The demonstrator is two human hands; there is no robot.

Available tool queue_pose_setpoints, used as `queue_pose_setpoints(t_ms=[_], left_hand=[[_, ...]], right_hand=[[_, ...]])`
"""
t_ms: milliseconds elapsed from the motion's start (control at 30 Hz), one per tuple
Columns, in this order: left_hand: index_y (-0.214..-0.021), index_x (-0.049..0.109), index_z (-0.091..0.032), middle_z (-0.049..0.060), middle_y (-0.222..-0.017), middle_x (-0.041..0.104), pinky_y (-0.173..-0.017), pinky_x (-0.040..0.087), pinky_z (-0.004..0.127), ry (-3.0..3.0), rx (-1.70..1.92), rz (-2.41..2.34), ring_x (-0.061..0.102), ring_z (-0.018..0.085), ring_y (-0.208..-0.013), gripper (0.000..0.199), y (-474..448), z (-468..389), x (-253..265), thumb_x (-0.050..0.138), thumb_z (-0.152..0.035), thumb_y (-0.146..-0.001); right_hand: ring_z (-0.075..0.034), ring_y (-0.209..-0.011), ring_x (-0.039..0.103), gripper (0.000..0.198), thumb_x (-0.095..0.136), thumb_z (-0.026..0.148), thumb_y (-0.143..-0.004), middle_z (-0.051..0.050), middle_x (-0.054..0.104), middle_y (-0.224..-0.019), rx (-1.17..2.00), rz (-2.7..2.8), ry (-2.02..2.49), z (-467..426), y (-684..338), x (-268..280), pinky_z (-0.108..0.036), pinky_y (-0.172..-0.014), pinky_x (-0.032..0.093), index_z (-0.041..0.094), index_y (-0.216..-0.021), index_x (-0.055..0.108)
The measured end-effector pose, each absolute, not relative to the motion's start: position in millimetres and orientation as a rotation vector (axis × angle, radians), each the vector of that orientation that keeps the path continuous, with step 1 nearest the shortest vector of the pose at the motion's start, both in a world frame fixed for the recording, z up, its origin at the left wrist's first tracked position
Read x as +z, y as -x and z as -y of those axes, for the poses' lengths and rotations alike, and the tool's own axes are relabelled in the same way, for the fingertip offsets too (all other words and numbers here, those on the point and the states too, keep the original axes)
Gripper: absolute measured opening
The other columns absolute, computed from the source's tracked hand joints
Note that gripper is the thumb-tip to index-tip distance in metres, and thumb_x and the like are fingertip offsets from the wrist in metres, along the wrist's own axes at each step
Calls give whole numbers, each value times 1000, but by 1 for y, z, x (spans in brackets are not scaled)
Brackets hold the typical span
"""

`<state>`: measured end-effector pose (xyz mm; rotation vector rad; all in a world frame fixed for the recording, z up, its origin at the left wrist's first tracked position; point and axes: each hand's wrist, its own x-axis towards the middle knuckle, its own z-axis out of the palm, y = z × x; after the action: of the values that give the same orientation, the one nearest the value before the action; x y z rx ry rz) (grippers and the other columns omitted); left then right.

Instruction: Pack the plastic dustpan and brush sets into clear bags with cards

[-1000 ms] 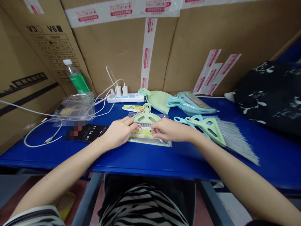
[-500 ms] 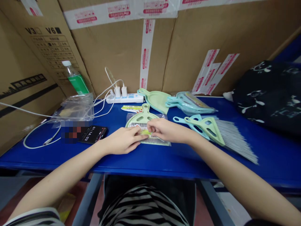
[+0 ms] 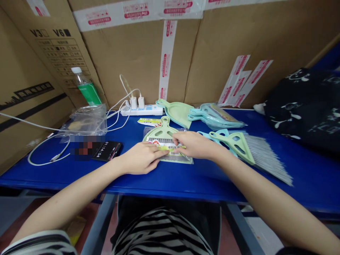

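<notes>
A light green dustpan-and-brush set (image 3: 165,123) with grey bristles lies in a clear plastic bag (image 3: 189,160), handle pointing away from me. A white and yellow-green paper label (image 3: 165,145) with red print lies across the bristles. My left hand (image 3: 142,157) rests flat on the near left side of the set, fingers stretched out onto the label, pinching nothing. My right hand (image 3: 192,144) has its fingers curled and pressed together at the label's right part. Its fingertips are partly hidden, but they appear closed on the label.
Behind lie another label (image 3: 150,122), a green dustpan (image 3: 179,111) and a bagged blue set (image 3: 212,115). Blue and green brushes (image 3: 233,141) lie right, near a dark patterned bag (image 3: 302,109). Left are a phone (image 3: 106,151), crumpled plastic (image 3: 85,122), bottle (image 3: 89,92), cables and power strip (image 3: 143,110).
My right hand has slid slightly to the right along the label, and more of its print shows between my hands. The left hand has stayed almost in place.
</notes>
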<state>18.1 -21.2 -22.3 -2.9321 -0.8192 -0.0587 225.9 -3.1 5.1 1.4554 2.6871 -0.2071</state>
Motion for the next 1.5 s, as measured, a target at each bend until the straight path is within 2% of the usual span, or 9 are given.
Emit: queue_pose_setpoints(t_ms=[200,433,567,700,1033,1233,1500], left_hand=[[-118,64,-21,6,-89,73,-82,51,35,2896,-8,953,68,19,-82,38,-14,21,-13,42,-18,-87],[-107,72,-26,3,-63,69,-77,49,35,2715,195,1169,66,20,-63,38,-9,20,2,45,-16,-82],[-103,74,-28,6,-74,74,-72,49,33,2663,277,1287,68,22,-70,36,-3,18,6,47,-18,-83],[-97,75,-30,3,-86,76,-71,48,31,2681,259,1403,70,22,-77,35,2,17,9,47,-17,-82],[-82,73,-26,1,-71,73,-61,43,25,2601,216,1521,67,19,-70,32,2,12,11,42,-21,-81],[-95,62,-20,4,-67,69,-59,44,29,2585,297,1476,68,23,-66,32,-2,14,5,32,-28,-92],[-107,53,-13,8,-69,68,-65,50,34,2509,403,1532,69,26,-68,30,-11,16,0,29,-25,-93]], right_hand=[[-22,-92,60,14,63,24,-83,-8,66,-98,-161,-2539,-1510,3,-234,12,-28,-65,32,18,-94,57],[-23,-96,60,12,58,23,-84,-6,66,-101,-208,-2411,-1591,6,-234,18,-27,-61,31,21,-96,57],[-21,-92,60,10,56,22,-84,-5,66,-97,-215,-2389,-1593,6,-234,21,-27,-59,30,22,-94,56],[-21,-87,61,11,53,20,-82,-5,66,-93,-203,-2395,-1562,7,-238,22,-27,-60,32,22,-92,56],[-22,-84,62,16,55,24,-76,-6,66,-90,-173,-2343,-1564,8,-237,23,-27,-56,31,22,-91,57],[-24,-83,63,19,52,26,-77,-9,67,-89,-173,-2334,-1538,8,-234,25,-27,-55,31,21,-94,57],[-26,-86,65,24,51,21,-77,-13,69,-92,-134,-2321,-1546,11,-229,24,-28,-57,33,17,-98,62]])
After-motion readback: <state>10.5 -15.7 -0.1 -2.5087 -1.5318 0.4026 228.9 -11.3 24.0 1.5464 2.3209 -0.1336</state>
